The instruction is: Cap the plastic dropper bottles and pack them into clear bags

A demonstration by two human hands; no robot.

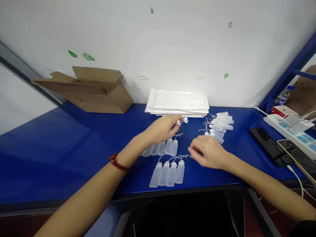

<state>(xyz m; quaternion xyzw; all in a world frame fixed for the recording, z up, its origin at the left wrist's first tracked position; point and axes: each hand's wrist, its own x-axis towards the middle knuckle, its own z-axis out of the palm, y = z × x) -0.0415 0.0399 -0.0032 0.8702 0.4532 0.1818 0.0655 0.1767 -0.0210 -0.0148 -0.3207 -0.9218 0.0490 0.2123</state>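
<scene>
My left hand (164, 127) reaches over the bottles to some small white caps (185, 120). Its thumb and index finger are apart, with a white piece showing between them. My right hand (209, 151) hovers over the table with curled fingers; whether anything is inside them is hidden. Close to its fingertips end the thin bent tubes of several translucent squeeze bottles (171, 174), which lie in a front row. Behind these is a second row of similar bottles (168, 146), partly covered by my left forearm. A pile of smaller bottles with thin tips (221, 125) lies beyond my right hand.
White flat packs (177, 100) are stacked against the wall. An opened cardboard box (98, 95) stands at the back left. To the right are a black phone (270, 146), another phone (296, 154) and a white power strip (296, 131) with cables. The blue table (74, 158) has a dark front edge.
</scene>
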